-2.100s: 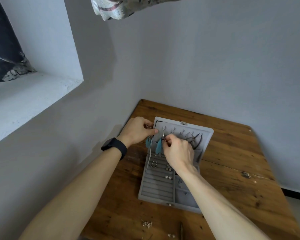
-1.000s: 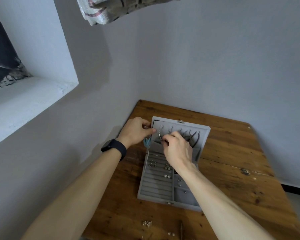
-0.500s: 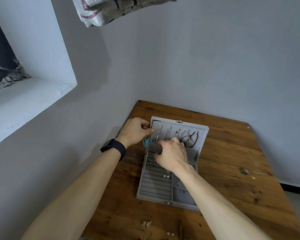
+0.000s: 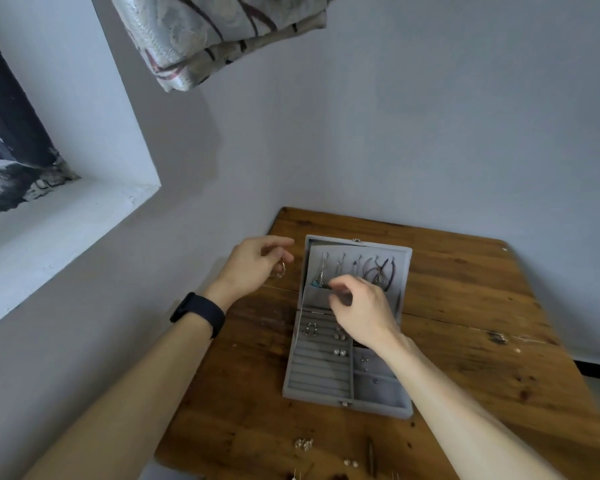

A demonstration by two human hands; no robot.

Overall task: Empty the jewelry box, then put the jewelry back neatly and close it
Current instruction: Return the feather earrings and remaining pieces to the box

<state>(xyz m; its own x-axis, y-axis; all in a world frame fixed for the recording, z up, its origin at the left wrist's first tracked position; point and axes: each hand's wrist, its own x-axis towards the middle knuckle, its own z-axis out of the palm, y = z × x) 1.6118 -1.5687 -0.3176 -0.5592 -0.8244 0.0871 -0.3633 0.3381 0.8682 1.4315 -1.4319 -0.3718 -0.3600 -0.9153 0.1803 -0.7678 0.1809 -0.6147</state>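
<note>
Black strap on the wrist marks my left hand. It sat at the lid's left edge half a second ago and has since drawn clear to the left. Its thumb and forefinger pinch a small gold-coloured hoop. Beside it lies the open grey velvet jewelry box, with stud pairs seated in its ring rolls. A few loose silver pieces remain near the table's front edge. The teal feather earrings dangled free between both hands two seconds ago. They are now tucked into the lid's fabric pocket, with only a teal tip showing above its lip. My right hand rests at that lip, thumb and forefinger drawn together. Whether they clamp the lip, a hook or nothing, I cannot tell. Dark looped bangles hang further right in the lid, and beyond them is the brown plank table. I judge that refilling is well advanced and the hoop goes in next. Closing is not yet due.
</note>
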